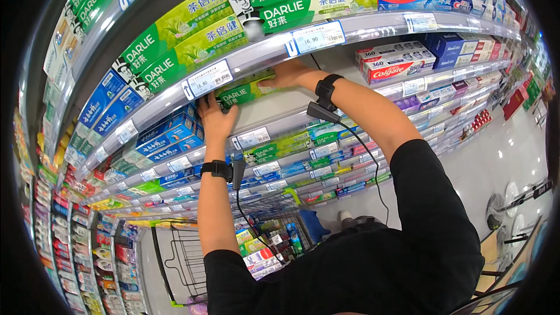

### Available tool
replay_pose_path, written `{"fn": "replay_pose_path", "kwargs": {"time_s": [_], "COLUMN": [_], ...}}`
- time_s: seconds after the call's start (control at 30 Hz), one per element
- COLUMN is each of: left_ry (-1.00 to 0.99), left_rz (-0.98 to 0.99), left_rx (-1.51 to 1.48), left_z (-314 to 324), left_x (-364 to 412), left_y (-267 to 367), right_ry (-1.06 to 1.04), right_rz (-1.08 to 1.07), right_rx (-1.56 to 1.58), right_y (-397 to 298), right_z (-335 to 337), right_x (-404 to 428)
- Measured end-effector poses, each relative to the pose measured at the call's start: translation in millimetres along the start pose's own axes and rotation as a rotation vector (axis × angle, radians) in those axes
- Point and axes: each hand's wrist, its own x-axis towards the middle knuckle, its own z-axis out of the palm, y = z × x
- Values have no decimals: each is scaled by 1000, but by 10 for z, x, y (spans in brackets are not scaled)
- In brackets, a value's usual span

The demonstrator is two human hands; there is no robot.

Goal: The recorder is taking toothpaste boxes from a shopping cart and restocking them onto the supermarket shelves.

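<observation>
A green Darlie toothpaste box [251, 90] lies on the shelf board [273, 109] below the upper price rail, with at least one more box partly visible behind it. My left hand [216, 116] is around its left end, thumb at the front face and fingers reaching back under the rail. At the right end is my right hand [291, 74], its thumb resting on the front; the overhanging rail hides some of its fingers. Each wrist wears a black strap with a small cabled device.
Blue toothpaste boxes [170, 133] stand left of my left hand. Colgate boxes [396, 61] sit farther right. Overhead, a price rail [315, 39] fronts stacked Darlie boxes [183, 43]. A wire shopping cart [183, 253] holding several boxes stands below. Tiled floor [485, 153] lies at right.
</observation>
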Motion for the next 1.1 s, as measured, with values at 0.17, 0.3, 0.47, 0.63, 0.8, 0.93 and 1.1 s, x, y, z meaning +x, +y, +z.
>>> {"fn": "replay_pose_path", "kwargs": {"time_s": [0.17, 0.3, 0.47, 0.63, 0.8, 0.93, 1.1], "left_ry": [18, 49, 28, 161, 261, 348, 420], "left_rz": [12, 26, -9, 16, 92, 182, 246], "left_rx": [-59, -95, -142, -67, -31, 2, -128], "left_z": [34, 27, 32, -14, -160, -364, -665], "left_x": [-31, -45, -46, -89, -195, -323, -966], "left_y": [-17, -14, -19, 13, 164, 260, 447], "right_ry": [-12, -22, -68, -24, 27, 168, 684], "right_rz": [31, 26, 43, 6, -54, -74, -431], "right_rx": [-50, -15, -5, 15, 14, -180, -8], "right_y": [9, -32, -44, -106, -83, -251, -1034], "right_z": [77, 49, 12, -24, -31, 54, 80], "right_x": [17, -12, -24, -101, -199, -289, -1049]}}
